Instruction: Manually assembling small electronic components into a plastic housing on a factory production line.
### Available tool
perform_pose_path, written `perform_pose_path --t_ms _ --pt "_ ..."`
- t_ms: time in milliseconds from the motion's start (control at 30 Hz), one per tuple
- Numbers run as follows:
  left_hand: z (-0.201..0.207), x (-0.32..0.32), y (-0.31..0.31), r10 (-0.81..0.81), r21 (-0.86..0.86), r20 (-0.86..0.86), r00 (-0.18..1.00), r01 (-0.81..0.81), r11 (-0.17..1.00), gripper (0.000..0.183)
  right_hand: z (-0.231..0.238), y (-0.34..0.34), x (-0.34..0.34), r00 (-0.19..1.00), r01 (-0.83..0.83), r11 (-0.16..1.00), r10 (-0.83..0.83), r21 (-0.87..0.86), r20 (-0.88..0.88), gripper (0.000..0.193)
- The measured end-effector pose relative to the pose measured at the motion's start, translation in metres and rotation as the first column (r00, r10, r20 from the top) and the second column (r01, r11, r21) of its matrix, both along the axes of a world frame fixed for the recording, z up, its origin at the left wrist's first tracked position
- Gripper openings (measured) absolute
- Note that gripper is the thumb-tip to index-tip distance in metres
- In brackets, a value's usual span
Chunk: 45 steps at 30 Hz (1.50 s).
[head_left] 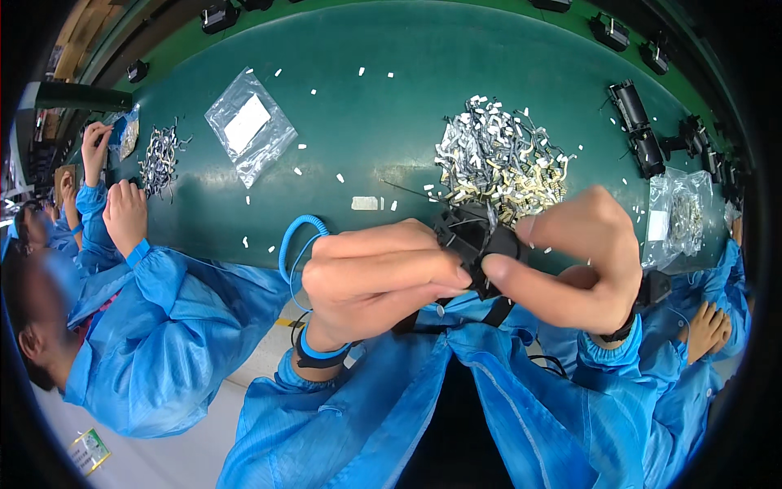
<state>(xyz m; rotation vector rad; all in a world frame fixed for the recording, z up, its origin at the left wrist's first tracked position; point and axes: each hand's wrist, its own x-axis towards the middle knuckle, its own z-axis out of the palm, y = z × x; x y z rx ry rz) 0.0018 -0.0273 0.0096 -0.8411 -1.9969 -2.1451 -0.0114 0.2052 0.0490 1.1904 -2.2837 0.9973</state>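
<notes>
Just above the table's near edge, my left hand [379, 273] is closed on the left side of a black plastic assembly [471, 226] with thin black wires. My right hand [582, 257] has its thumb and forefinger closed around the rounded right side of the same assembly. The fingers cover part of it, so its exact kind cannot be made out. Right behind it lies a heap of short cable leads [497, 155], black and grey with white and yellowish connector ends. A thin dark wire sticks out to the left of the assembly.
Loose white connector pieces [364, 203] dot the green table [350, 41]. A clear bag [251, 126] with a white label lies left, another bag [680, 216] right. Black cylindrical units [637, 126] stand at the right. A blue coiled cord [293, 240] hangs by my left wrist. Co-workers [175, 326] sit close on both sides.
</notes>
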Motion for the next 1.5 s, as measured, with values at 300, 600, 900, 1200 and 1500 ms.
perform_pose_path --t_ms 300,600,900,1200,1500 --pt "-0.006 -0.004 -0.001 -0.058 0.092 -0.168 0.984 0.074 0.993 0.022 -0.007 -0.006 0.001 0.979 0.064 0.998 -0.059 -0.021 0.193 0.044" --pt "-0.01 -0.011 -0.003 -0.087 0.098 -0.281 0.956 0.118 0.988 0.023 -0.004 -0.011 0.004 0.987 0.143 0.99 -0.143 -0.002 0.068 0.042" --pt "-0.012 -0.009 -0.002 -0.099 0.128 -0.306 0.947 0.144 0.981 0.02 0.005 -0.008 0.008 0.992 0.124 0.992 -0.124 0.021 0.0 0.037" --pt "-0.002 0.001 0.005 0.001 -0.172 -0.219 0.976 -0.039 0.984 0.021 0.01 -0.009 0.001 0.915 0.328 0.941 -0.338 0.081 0.223 0.042" --pt "-0.014 0.021 0.024 -0.014 -0.042 0.125 0.992 0.019 0.999 0.013 0.023 -0.003 -0.108 0.846 0.399 0.916 -0.381 0.03 0.374 0.015"
